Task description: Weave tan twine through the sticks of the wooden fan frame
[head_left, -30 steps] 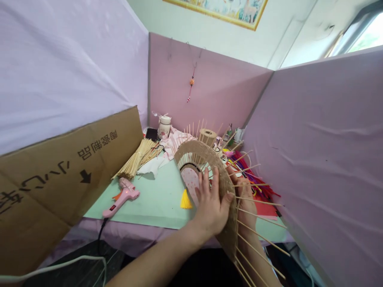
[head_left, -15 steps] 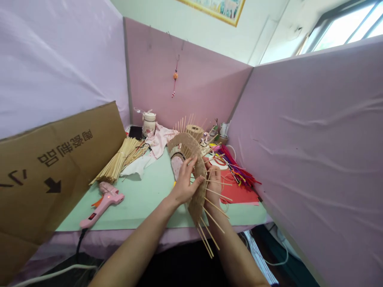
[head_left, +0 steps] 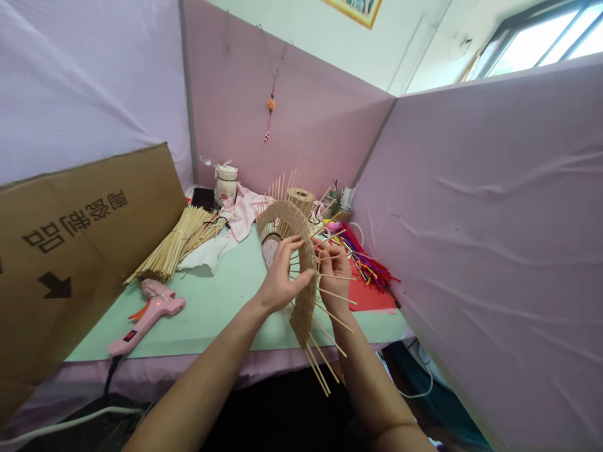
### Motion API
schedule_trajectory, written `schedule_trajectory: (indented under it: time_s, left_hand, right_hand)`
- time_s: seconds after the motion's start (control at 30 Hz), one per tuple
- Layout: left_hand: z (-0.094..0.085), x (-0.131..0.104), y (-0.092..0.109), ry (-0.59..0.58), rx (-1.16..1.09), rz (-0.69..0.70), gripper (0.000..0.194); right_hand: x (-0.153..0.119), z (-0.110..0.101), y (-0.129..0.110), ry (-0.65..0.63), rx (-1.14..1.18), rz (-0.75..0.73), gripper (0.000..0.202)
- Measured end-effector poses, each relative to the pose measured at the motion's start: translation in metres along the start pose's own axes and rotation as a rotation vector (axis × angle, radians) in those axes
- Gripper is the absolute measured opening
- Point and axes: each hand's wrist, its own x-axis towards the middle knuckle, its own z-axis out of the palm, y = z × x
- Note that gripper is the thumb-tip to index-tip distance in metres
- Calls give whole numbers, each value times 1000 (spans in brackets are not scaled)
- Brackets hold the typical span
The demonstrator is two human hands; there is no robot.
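Observation:
A curved woven band (head_left: 307,301) with thin wooden sticks fanning out from its edge is held up over the green table top. My left hand (head_left: 282,276) grips the band from its inner side, thumb and fingers pressed on the woven face. On the outer side, my right hand (head_left: 332,270) is closed among the sticks, fingertips pinched close to the band's edge. What those fingertips hold is too small to make out.
A pink glue gun (head_left: 148,317) lies at the left, near a bundle of sticks (head_left: 172,245) and a cardboard sheet (head_left: 94,220). Behind are a bottle (head_left: 227,185) and a twine roll (head_left: 300,198). Coloured pipe cleaners (head_left: 362,257) lie on red sheets (head_left: 372,300) at the right.
The view has shifted, so most things sit slightly further left. The right hand's fingers have come together in a pinch at the band's outer edge. The left hand still holds the band.

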Motion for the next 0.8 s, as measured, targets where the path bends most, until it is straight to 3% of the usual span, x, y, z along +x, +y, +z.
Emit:
schedule_trajectory:
  time_s: [0.2,0.43,0.67,0.8]
  left_hand:
    - [-6,-1,13,-22,-49,-111,42]
    - [-9,1,18,-37,-41,-144,44]
    - [-6,4,24,-12,-10,-215,48]
    - [-5,7,23,34,3,-235,47]
  right_hand:
    - [2,2,-7,-52,-67,-47,15]
    - [4,-1,-6,-101,-83,-42,14]
    - [6,-4,-7,-144,-91,-35,15]
    - [10,-6,-13,-167,-180,-110,14]
